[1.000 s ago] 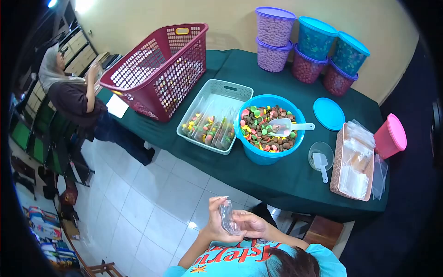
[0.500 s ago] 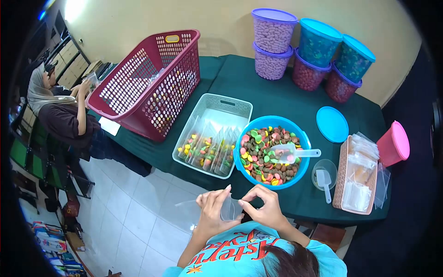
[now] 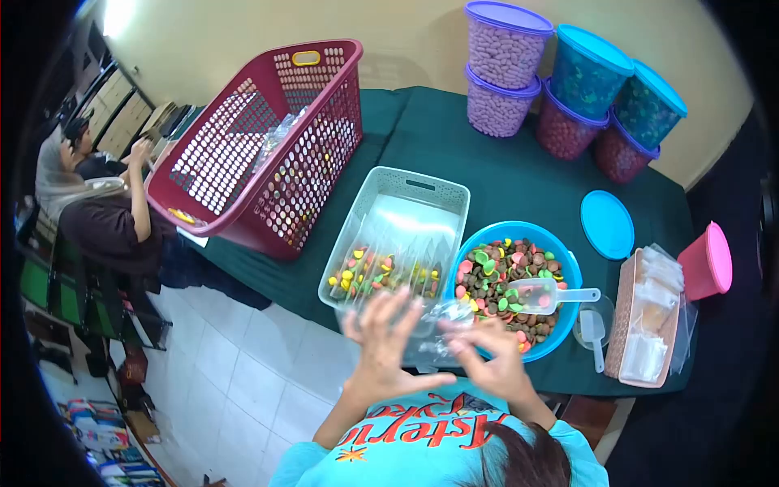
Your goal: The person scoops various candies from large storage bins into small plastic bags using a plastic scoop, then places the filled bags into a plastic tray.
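Note:
A clear plastic bag (image 3: 430, 331) is stretched between my hands, above the near edges of the tray and the basin. My left hand (image 3: 381, 349) is at the bag's left side, blurred, its fingers spread and thumb out. At the other side, my right hand (image 3: 493, 361) pinches the bag's edge between thumb and fingers. Just beyond is a blue basin (image 3: 574, 280) of brown, green, pink and yellow candy pieces, with a clear scoop (image 3: 540, 296) lying on them. Filled clear packets (image 3: 381, 272) stand in a row inside the pale grey-green tray (image 3: 462, 207).
A maroon laundry basket (image 3: 333, 138) holds clear packets. Lidded tubs (image 3: 507, 57) are stacked at the back. To the right are a blue lid (image 3: 607, 225), a small bowl with a white scoop (image 3: 594, 333), a box of bags (image 3: 625, 325) and a pink tub (image 3: 706, 261). Two people sit left.
Both hands have moved forward and right with the bag, from beside the tray to over its near edge. My left fingers have spread. The view has shifted slightly.

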`<state>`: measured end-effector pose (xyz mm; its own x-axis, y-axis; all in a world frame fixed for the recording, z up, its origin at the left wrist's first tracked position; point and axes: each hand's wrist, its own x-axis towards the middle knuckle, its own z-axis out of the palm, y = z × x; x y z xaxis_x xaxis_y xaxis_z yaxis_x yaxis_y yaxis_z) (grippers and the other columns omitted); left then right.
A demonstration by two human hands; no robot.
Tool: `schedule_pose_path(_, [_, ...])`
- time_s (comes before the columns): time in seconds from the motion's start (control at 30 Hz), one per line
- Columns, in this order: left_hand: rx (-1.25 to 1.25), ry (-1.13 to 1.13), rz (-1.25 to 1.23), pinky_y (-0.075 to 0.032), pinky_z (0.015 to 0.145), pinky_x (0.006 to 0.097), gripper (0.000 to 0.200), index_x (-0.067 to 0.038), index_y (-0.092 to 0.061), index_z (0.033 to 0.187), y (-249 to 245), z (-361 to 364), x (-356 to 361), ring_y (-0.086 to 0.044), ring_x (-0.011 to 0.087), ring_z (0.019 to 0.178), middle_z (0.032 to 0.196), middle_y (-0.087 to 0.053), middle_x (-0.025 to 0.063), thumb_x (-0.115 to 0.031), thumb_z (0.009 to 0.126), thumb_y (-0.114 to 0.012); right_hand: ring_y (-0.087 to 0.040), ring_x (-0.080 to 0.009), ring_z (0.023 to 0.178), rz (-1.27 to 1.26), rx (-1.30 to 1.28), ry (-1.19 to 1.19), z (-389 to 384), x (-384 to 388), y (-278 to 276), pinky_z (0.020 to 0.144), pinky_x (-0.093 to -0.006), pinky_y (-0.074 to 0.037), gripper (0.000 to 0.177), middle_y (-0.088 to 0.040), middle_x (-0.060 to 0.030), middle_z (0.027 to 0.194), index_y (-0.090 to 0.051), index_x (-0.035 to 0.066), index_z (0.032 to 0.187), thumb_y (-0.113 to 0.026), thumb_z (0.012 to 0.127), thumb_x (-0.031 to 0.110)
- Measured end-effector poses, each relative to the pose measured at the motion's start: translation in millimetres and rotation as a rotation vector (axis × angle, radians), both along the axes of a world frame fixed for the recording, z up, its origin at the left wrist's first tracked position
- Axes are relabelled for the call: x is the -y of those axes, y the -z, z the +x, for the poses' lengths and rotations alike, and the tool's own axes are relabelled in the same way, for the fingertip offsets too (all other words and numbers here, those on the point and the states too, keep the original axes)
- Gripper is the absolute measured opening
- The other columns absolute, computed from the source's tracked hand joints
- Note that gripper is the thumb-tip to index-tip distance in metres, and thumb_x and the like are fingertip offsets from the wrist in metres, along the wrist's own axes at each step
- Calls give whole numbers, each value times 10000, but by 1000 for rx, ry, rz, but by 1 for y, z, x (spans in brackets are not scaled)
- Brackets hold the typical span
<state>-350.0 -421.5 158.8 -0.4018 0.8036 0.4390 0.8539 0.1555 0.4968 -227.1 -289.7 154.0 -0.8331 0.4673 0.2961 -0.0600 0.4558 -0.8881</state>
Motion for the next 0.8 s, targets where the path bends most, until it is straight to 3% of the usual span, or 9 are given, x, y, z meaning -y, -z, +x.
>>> schedule_pose_path(0.1, [245,-153,314,-109,1004,445,846,-37,-365,1256,2,-45,2,-229,312,1238,1300,-319,149,-449,614,-730,-592,-153,782,-87,-61,275,4,-11,4,687,-265,-451,107,-635,-147,972,-621,-29,830,-575,787,58])
schedule_pose_path(0.13, [379,-180,425,-231,974,383,663,-3,-419,1196,6,-58,-2,-338,271,1167,1244,-378,152,-319,687,-702,-585,-143,767,-126,-138,324,5,-13,11,679,-249,-468,141,-619,-183,985,-596,-53,845,-556,817,80])
schedule_pose_path(0.17, [385,-149,428,-231,974,383,663,-3,-419,1196,12,-73,-4,-338,271,1167,1244,-378,152,-319,687,-702,-585,-143,767,-116,-143,353,5,-12,10,679,-249,-468,141,-619,-183,985,-596,-53,845,-556,817,80])
schedule_pose_path(0.3, [992,118,212,-367,857,277,332,18,-536,1049,25,-103,-6,-496,154,951,1029,-541,100,-119,763,-636,-585,-143,742,-179,-149,495,-2,4,14,694,-259,-470,154,-610,-187,1002,-590,-43,841,-554,834,107])
schedule_pose_path(0.33, [1141,147,201,-390,821,241,227,22,-575,987,26,-106,-8,-526,112,874,939,-586,73,-70,783,-611,-499,-128,701,-182,-186,552,-8,10,13,691,-266,-410,129,-639,-131,910,-619,-18,818,-583,802,105])
schedule_pose_path(0.37, [1143,165,188,-390,821,241,227,22,-575,987,28,-111,-8,-526,112,874,939,-586,73,-70,783,-611,-413,-113,660,-184,-224,608,-12,16,12,689,-273,-350,105,-669,-75,818,-647,6,794,-612,771,102])
schedule_pose_path(0.5, [1171,154,96,-394,822,244,126,15,-624,852,29,-132,-13,-516,65,757,798,-604,29,-89,783,-633,-437,-119,667,-244,-186,676,-14,36,18,696,-274,-352,109,-671,-81,820,-636,16,755,-605,778,118])
schedule_pose_path(0.57, [1025,231,-14,-415,702,203,80,14,-602,801,38,-146,-12,-534,61,731,775,-601,19,-65,798,-611,-463,-122,684,-196,-182,732,-19,44,17,708,-279,-355,155,-671,-96,830,-609,20,710,-584,800,144])
schedule_pose_path(0.8, [1177,270,-73,-389,665,193,108,7,-579,767,37,-152,-20,-502,56,687,734,-569,7,-88,816,-593,-588,-109,617,-103,-120,826,-22,65,14,739,-272,-329,123,-671,-80,871,-580,43,846,-512,856,145])
